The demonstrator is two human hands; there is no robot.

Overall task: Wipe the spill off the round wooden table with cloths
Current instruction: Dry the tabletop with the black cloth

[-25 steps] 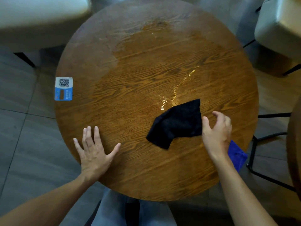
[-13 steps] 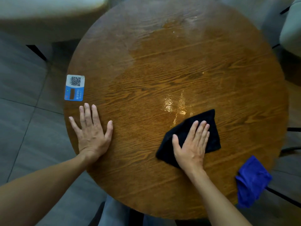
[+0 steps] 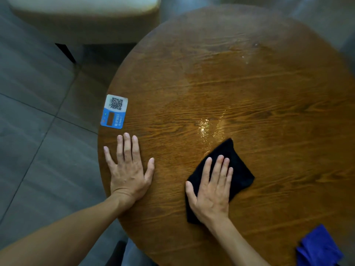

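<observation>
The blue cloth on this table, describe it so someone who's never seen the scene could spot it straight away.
Start at the round wooden table and go to its near right edge, past the right hand pressing a black cloth. The blue cloth lies crumpled there, partly over the rim. It is the only bright blue fabric, and no hand touches it; the blue-and-white QR card is flat, at the left edge.

Wood, cloth and wet sheen

The desk (image 3: 269, 104) is seen as grained, varnished wood, glossy where wetted; the black cloth (image 3: 238, 169) and blue cloth (image 3: 318, 246) are rendered matt and soft.
</observation>
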